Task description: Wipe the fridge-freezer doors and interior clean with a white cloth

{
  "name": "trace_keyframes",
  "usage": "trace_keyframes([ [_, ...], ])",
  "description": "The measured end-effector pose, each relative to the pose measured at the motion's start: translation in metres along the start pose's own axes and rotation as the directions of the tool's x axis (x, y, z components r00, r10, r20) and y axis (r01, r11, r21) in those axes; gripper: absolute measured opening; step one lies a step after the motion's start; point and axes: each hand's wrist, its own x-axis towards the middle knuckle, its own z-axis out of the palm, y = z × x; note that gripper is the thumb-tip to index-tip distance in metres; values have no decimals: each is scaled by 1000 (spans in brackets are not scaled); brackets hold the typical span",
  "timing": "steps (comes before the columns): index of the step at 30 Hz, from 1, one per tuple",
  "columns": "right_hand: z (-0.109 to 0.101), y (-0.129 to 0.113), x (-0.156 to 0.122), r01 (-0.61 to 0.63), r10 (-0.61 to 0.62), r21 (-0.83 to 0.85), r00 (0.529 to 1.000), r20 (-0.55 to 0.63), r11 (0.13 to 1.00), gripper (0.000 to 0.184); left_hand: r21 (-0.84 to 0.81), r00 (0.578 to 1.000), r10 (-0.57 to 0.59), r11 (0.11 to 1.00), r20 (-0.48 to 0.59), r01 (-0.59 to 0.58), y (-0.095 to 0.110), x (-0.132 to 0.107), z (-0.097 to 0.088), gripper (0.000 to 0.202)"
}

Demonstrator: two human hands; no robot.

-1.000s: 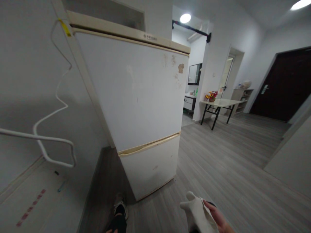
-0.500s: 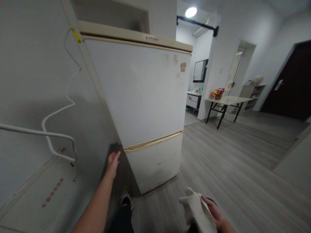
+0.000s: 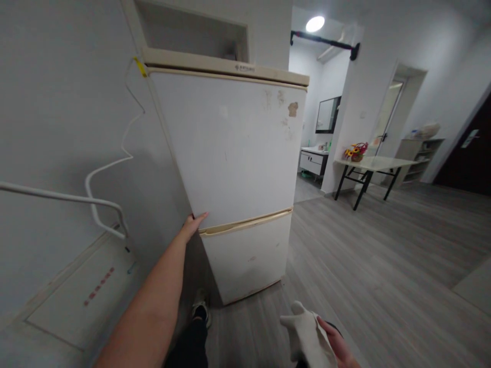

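Observation:
A white two-door refrigerator point(image 3: 238, 153) with cream trim stands in front of me, brown stains near its upper right corner. At the lower left edge of the upper door, my left hand point(image 3: 194, 225) has its thumb on the front, and its other fingers are hidden around the side. Both doors look closed. Low at the right, my right hand point(image 3: 335, 345) grips a crumpled off-white cloth point(image 3: 305, 329), which hangs over the floor.
A white cord point(image 3: 111, 166) and a bent white tube point(image 3: 61, 195) are at the left, above a wall panel point(image 3: 76, 301) with red marks. My shoe point(image 3: 201, 309) is near the refrigerator's base. A folding table point(image 3: 378, 162) bears a flower basket point(image 3: 356, 152).
My left hand has moved up and right from beside the refrigerator onto the upper door's left edge. My right hand still holds the cloth. The view has shifted slightly left.

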Motion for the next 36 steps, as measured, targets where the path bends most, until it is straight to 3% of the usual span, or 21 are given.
trace_keyframes([
  [3, -3, -3, 1, -18, 19, -39, 999, 29, 999, 59, 3, 1000, 21, 1000, -20, -21, 10, 10, 3, 60],
  [6, -4, -6, 1, 8, -7, -29, 999, 31, 1000, 55, 31, 990, 55, 998, -128, -51, 16, 19, 8, 74],
  [12, 6, -7, 1, 13, -12, -42, 999, 42, 999, 54, 16, 956, 3, 1000, -295, 2, 9, 21, 13, 60],
  [18, 8, -8, 3, 14, -15, 48, 1000, 12, 999, 50, -46, 957, -66, 997, -283, 55, 11, 16, 11, 51],
  [26, 27, -14, 13, -32, 32, 26, 999, 17, 999, 52, -89, 992, -8, 996, -127, -3, 22, -7, 3, 57],
  [29, 35, -16, 22, -51, 52, -14, 999, 17, 999, 51, -91, 992, 27, 995, -127, -39, 19, -30, -2, 61],
  [31, 37, -13, 30, -57, 57, -35, 998, -5, 998, 51, -89, 990, 37, 995, -134, -49, 9, -58, -6, 59],
  [36, 37, 3, 35, -45, 45, -81, 999, 1, 996, 57, -93, 995, -60, 994, -82, 52, -45, -165, -16, 48],
])
